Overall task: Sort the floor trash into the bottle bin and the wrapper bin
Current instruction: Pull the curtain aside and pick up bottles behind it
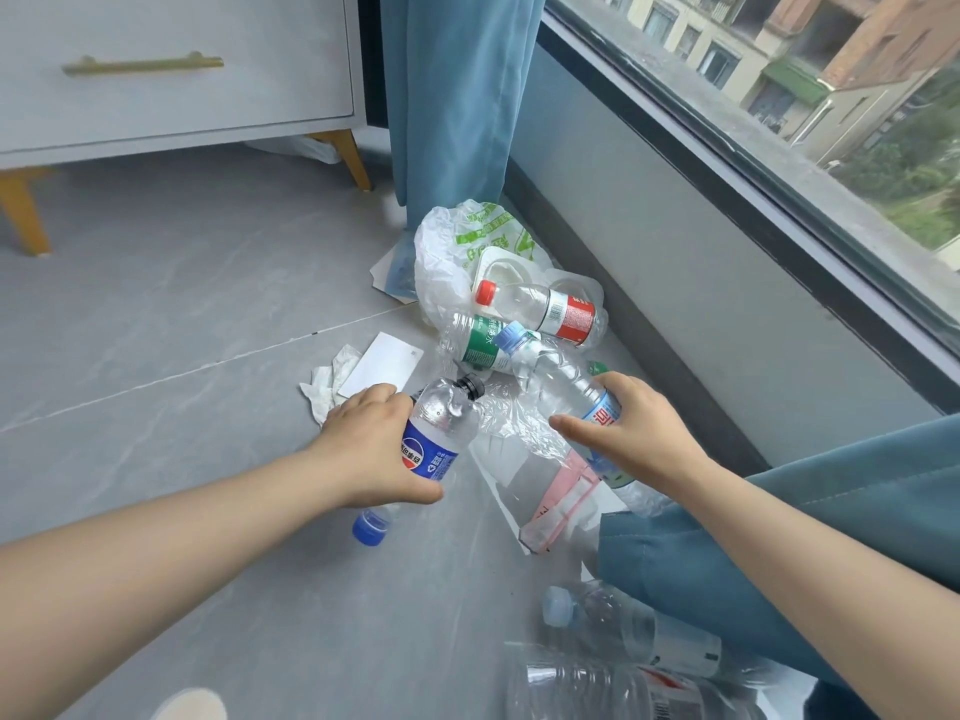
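Grey tiled floor (156, 330) across most of the view, white drawer cabinet (171, 70) on wooden legs at upper left, window (831, 122) along the right wall. Teal curtain (457, 96) hanging at centre top, another fold of it (753, 553) bunched low on the right.

Against the wall, a heap of trash: white plastic bag (447, 252) with green print at the back, red-cap bottle (545, 309) lying across it, green-label bottle (480, 345) just below. In front, clear wrapper (524, 475) with pink stripes flat on the floor. At lower right, two more clear bottles: a light-blue-cap one (623, 626) and a larger crushed one (597, 688) at the frame edge.

Left hand (369, 449) wrapped around a Pepsi bottle (441, 428), black cap pointing up and right, bottle lifted off the floor. Right hand (634, 433) gripping a blue-cap bottle (561, 376) around its label, cap aimed toward the heap.

Smaller bits: white card (382, 366) resting on crumpled tissue (327, 381) just beyond the left hand; blue-capped bottle end (371, 527) on the floor beneath the left wrist.

No bin in view.
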Motion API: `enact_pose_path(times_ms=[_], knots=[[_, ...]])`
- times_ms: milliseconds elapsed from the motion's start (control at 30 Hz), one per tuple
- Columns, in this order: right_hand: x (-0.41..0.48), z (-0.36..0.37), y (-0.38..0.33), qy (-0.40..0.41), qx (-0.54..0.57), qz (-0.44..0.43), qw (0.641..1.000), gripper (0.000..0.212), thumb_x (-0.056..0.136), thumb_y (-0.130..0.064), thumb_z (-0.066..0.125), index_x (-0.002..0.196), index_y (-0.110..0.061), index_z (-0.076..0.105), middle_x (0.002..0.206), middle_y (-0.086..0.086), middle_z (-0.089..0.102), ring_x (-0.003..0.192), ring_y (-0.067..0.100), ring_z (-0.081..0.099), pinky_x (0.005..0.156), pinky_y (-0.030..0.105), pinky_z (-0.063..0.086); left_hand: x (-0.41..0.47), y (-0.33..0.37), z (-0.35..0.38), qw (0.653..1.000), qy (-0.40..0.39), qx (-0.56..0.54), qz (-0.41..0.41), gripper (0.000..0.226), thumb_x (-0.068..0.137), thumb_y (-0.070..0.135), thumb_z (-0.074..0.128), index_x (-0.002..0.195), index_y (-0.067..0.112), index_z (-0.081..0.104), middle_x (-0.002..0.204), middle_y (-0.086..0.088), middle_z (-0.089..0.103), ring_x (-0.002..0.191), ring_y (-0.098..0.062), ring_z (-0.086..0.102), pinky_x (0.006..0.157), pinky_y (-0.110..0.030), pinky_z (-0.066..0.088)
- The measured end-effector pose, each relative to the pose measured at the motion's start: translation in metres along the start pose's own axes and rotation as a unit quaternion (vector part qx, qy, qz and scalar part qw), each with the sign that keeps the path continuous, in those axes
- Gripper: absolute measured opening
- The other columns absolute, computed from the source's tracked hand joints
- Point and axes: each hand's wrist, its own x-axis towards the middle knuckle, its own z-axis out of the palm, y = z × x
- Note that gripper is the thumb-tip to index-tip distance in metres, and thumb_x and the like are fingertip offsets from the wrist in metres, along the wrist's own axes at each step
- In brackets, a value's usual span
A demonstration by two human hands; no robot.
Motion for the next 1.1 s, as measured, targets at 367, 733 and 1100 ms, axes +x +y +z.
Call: enact_pose_path(times_ms=[367,733,1100], knots=[[-0.018,-0.035,-0.013,0.034,0.072,0.008,0.997,0.057,0.066,-0.072,0.066,0.099,-0.027,0.058,0.09,-0.006,0.06,0.081,0.011,0.059,0.069,0.028,0.05,-0.026,0.016,-0.043,0.998,0.034,-0.041,-0.011,0.058,0.059,0.056,0.075,0.092,0.02,0.043,0.106,0.003,0.045,0.1,-0.016,0.045,0.075,-0.025,0.035],[0.0,-0.103,-0.082,0.093,0.228,0.023,0.969,0.035,0.074,-0.053,0.074,0.084,-0.023,0.059,0.07,-0.002,0.066,0.061,0.009,0.061,0.057,0.026,0.049,-0.013,0.045,-0.146,0.98,0.095,-0.171,-0.045,0.053,0.058,0.051,0.08,0.085,0.03,0.039,0.089,0.011,0.052,0.076,-0.004,0.053,0.057,-0.022,0.038],[-0.015,-0.29,-0.223,0.098,0.319,0.026,0.942,0.032,0.074,-0.054,0.075,0.087,-0.029,0.061,0.072,-0.006,0.07,0.067,0.01,0.067,0.066,0.034,0.052,-0.084,0.103,-0.371,0.95,0.106,-0.277,-0.095,0.06,0.056,0.051,0.083,0.102,0.028,0.051,0.095,0.01,0.065,0.082,-0.005,0.061,0.065,-0.021,0.047]])
